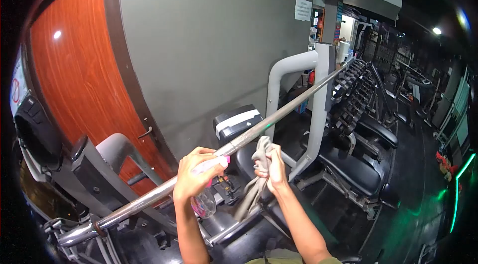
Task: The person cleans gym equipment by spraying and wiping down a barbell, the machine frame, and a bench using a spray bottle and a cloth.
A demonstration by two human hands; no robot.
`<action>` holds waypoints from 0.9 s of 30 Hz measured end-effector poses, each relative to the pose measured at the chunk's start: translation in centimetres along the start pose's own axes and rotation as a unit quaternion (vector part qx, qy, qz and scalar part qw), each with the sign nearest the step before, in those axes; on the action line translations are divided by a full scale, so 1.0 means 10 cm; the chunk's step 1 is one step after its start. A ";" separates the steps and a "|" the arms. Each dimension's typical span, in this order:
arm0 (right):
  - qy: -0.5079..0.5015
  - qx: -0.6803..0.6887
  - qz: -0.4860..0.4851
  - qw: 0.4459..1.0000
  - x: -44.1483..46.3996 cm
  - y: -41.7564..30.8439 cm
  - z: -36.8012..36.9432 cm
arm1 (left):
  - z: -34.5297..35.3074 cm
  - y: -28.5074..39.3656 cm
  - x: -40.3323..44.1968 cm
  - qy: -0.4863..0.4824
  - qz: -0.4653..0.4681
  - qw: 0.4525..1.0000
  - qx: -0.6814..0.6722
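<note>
A long metal barbell [249, 134] runs slantwise across the view, from the lower left up to the upper right. My left hand [193, 175] is closed around the top of a spray bottle [203, 205] with a white and pink nozzle, right in front of the bar. The clear bottle body hangs below that hand, partly hidden by the wrist. In my right hand [274, 168] a greyish cloth [254, 192] is bunched up, its loose end hanging down to the left. The cloth's top is close to the bar; whether it touches I cannot tell.
A light grey rack frame [318, 99] stands beyond the bar. A padded black bench [351, 167] lies to the right, with a rack of dumbbells [354, 89] behind it. At the left are a reddish wooden door [74, 60] and a grey machine [94, 179].
</note>
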State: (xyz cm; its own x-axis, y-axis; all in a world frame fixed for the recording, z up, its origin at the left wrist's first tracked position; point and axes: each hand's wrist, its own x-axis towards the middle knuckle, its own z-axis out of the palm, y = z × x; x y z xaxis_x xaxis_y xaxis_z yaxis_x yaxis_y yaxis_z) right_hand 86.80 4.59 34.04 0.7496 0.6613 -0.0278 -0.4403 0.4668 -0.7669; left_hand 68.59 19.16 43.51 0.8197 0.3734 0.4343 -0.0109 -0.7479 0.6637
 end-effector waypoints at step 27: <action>-0.411 -0.595 -0.313 0.615 1.37 -1.62 0.14 | 0.56 0.06 0.65 0.104 -0.086 0.969 -0.209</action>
State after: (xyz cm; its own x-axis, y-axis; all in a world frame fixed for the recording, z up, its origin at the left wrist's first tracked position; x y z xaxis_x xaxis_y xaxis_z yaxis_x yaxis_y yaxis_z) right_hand 103.51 6.90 47.01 -0.1319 0.8723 0.4709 0.8485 0.3450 -0.4014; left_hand 77.12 18.02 43.31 0.6977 0.6075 0.3797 -0.1509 -0.3934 0.9069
